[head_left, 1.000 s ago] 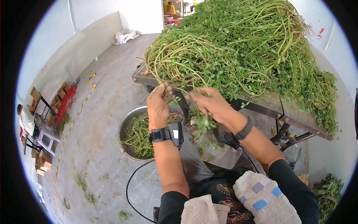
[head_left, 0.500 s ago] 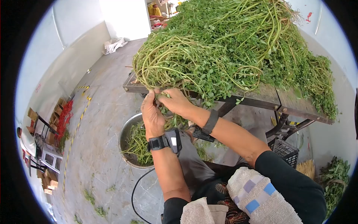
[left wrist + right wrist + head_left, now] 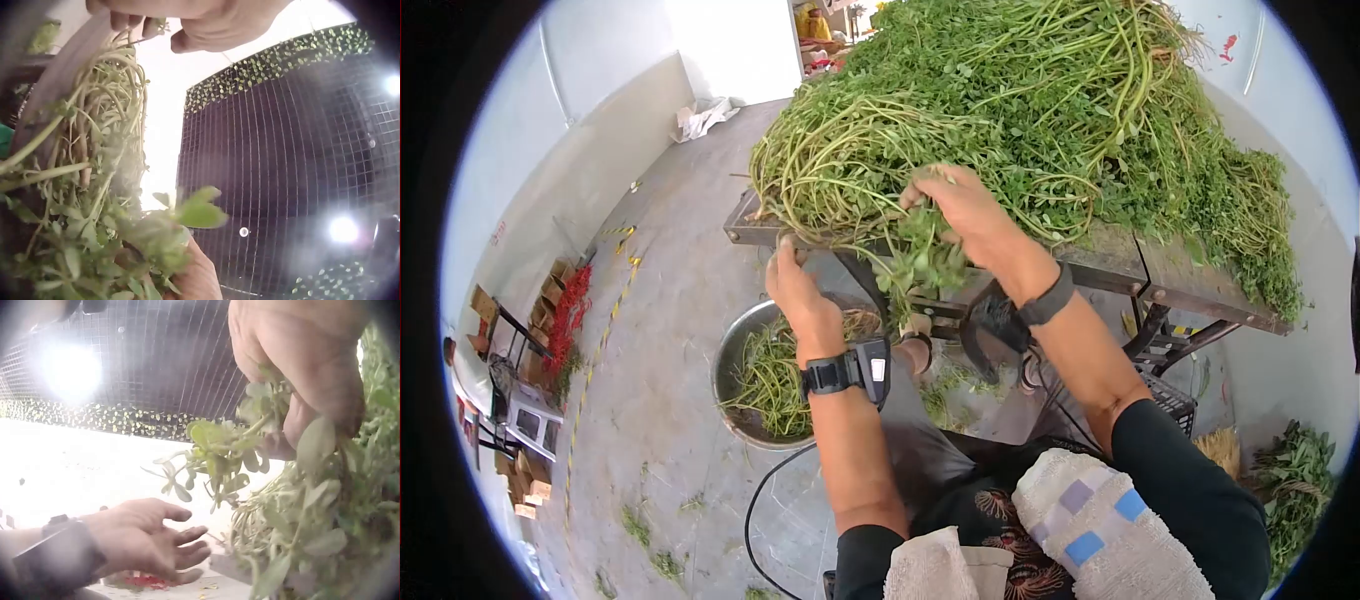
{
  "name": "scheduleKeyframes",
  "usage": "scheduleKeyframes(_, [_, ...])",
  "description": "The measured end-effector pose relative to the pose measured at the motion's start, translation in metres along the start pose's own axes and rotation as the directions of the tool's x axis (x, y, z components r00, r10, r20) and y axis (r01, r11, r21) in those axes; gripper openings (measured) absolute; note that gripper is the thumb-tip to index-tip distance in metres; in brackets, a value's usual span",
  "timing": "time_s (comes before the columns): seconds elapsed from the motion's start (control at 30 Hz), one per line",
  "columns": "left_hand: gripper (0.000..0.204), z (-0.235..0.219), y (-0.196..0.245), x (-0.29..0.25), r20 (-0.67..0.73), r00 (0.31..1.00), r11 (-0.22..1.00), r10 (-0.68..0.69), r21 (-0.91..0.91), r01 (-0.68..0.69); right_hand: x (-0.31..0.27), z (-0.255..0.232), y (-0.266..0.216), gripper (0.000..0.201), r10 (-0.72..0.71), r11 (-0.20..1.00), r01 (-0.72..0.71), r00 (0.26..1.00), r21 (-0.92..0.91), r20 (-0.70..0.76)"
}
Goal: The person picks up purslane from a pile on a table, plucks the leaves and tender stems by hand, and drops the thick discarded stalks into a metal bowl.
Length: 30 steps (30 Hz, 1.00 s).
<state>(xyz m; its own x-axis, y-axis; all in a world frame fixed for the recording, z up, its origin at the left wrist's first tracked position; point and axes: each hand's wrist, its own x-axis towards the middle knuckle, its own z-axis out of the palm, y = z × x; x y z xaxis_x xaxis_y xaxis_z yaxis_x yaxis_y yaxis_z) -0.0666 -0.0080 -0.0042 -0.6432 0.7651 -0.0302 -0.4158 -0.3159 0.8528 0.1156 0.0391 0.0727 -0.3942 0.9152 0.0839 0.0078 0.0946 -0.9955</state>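
Note:
My right hand [image 3: 970, 215] curls round a small bunch of leafy green sprigs [image 3: 922, 262] in front of the heap, and the leaves hang below the fingers. In the right wrist view the sprigs [image 3: 228, 453] droop from under its curled fingers. To the left, near the table corner, my left hand [image 3: 800, 300] is held up with relaxed fingers. The right wrist view shows this left hand [image 3: 147, 540] with spread fingers and nothing gripped. A large heap of leafy greens [image 3: 1000, 130] with long pale stems covers the table beyond both hands.
A metal basin [image 3: 730, 350] with cut stems stands on the floor below my left hand. The table edge [image 3: 1100, 275] runs across in front of me. A black crate [image 3: 1175, 400] and a tied bundle of greens [image 3: 1300, 480] lie at the right. Bits of greens litter the floor.
Half a second ago both hands met at the table's left corner. Since then the right hand has moved right and up with the sprigs, while the left has stayed near the corner and loosened.

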Motion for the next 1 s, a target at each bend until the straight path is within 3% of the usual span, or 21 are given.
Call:
scheduleKeyframes(0.07, [0.035, 0.001, -0.015, 0.008, -0.208, 0.937, 0.952, 0.279, -0.066, -0.298, 0.005, -0.005, -0.004, 0.020, -0.049, 0.998, 0.049, 0.999, -0.049, -0.010])
scheduleKeyframes(0.1, [0.035, 0.005, -0.013, 0.006, -0.207, 0.937, 0.951, 0.281, -0.069, -0.301, 0.008, -0.007, -0.003, 0.022, -0.150, 0.946, 0.137, 0.988, -0.294, -0.023])
scheduleKeyframes(0.13, [0.033, 0.010, -0.010, 0.001, -0.286, 0.859, 0.905, 0.424, 0.095, -0.415, 0.013, -0.009, 0.001, 0.025, -0.249, 0.827, 0.208, 0.968, -0.522, -0.009])
scheduleKeyframes(0.17, [0.032, 0.014, -0.009, -0.002, -0.336, 0.755, 0.826, 0.563, 0.264, -0.498, 0.026, -0.011, 0.016, 0.028, -0.482, 0.614, 0.365, 0.875, -0.700, 0.034])
scheduleKeyframes(0.2, [0.032, 0.015, -0.010, -0.003, -0.337, 0.754, 0.825, 0.564, 0.263, -0.499, 0.026, -0.009, 0.017, 0.028, -0.484, 0.613, 0.367, 0.875, -0.700, 0.036])
scheduleKeyframes(0.27, [0.028, 0.020, -0.013, -0.004, -0.113, 0.742, 0.750, 0.661, 0.087, -0.656, 0.023, -0.006, 0.021, 0.027, -0.431, 0.543, 0.281, 0.902, -0.792, 0.025])
scheduleKeyframes(0.3, [0.028, 0.024, -0.012, -0.009, -0.110, 0.744, 0.752, 0.659, 0.086, -0.653, 0.024, -0.006, 0.023, 0.026, -0.412, 0.450, 0.245, 0.910, -0.859, 0.044])
scheduleKeyframes(0.37, [0.023, 0.030, -0.011, -0.017, 0.117, 0.916, 0.923, 0.383, -0.016, -0.384, 0.027, -0.008, 0.024, 0.025, -0.389, 0.421, 0.229, 0.920, -0.878, 0.053])
scheduleKeyframes(0.4, [0.023, 0.034, -0.008, -0.023, 0.118, 0.917, 0.924, 0.381, -0.015, -0.382, 0.025, -0.005, 0.019, 0.024, -0.370, 0.388, 0.221, 0.927, -0.895, 0.068])
scheduleKeyframes(0.43, [0.023, 0.039, -0.005, -0.028, 0.167, 0.944, 0.959, 0.283, -0.016, -0.284, 0.021, -0.005, 0.015, 0.024, -0.369, 0.389, 0.221, 0.927, -0.894, 0.069])
scheduleKeyframes(0.5, [0.024, 0.042, 0.001, -0.030, 0.267, 0.957, 0.994, 0.111, -0.024, -0.109, 0.007, -0.006, 0.008, 0.024, -0.413, 0.513, 0.362, 0.899, -0.778, 0.146])
scheduleKeyframes(0.53, [0.024, 0.038, -0.001, -0.026, 0.267, 0.957, 0.994, 0.110, -0.023, -0.108, 0.002, -0.004, 0.009, 0.024, -0.412, 0.514, 0.361, 0.900, -0.778, 0.145])
scheduleKeyframes(0.6, [0.026, 0.032, -0.004, -0.019, 0.411, 0.911, 0.991, 0.013, -0.127, 0.043, -0.007, -0.004, 0.012, 0.024, -0.393, 0.595, 0.464, 0.880, -0.656, 0.266])
scheduleKeyframes(0.73, [0.022, 0.031, -0.005, -0.019, 0.461, 0.887, 0.995, -0.021, -0.072, 0.062, -0.005, -0.010, 0.032, 0.027, -0.299, 0.721, 0.406, 0.913, -0.562, 0.277])
scheduleKeyframes(0.8, [0.022, 0.031, -0.005, -0.019, 0.465, 0.885, 0.996, -0.021, -0.062, 0.056, -0.004, -0.011, 0.038, 0.029, -0.344, 0.761, 0.419, 0.908, -0.495, 0.239])
scheduleKeyframes(0.93, [0.022, 0.034, -0.006, -0.020, 0.482, 0.876, 0.995, -0.019, -0.081, 0.066, -0.007, -0.011, 0.035, 0.028, -0.417, 0.708, 0.476, 0.878, -0.522, 0.235])
scheduleKeyframes(1.0, [0.022, 0.037, -0.008, -0.020, 0.470, 0.883, 0.994, -0.010, -0.088, 0.058, -0.001, -0.006, 0.041, 0.027, -0.553, 0.587, 0.507, 0.820, -0.632, 0.144])
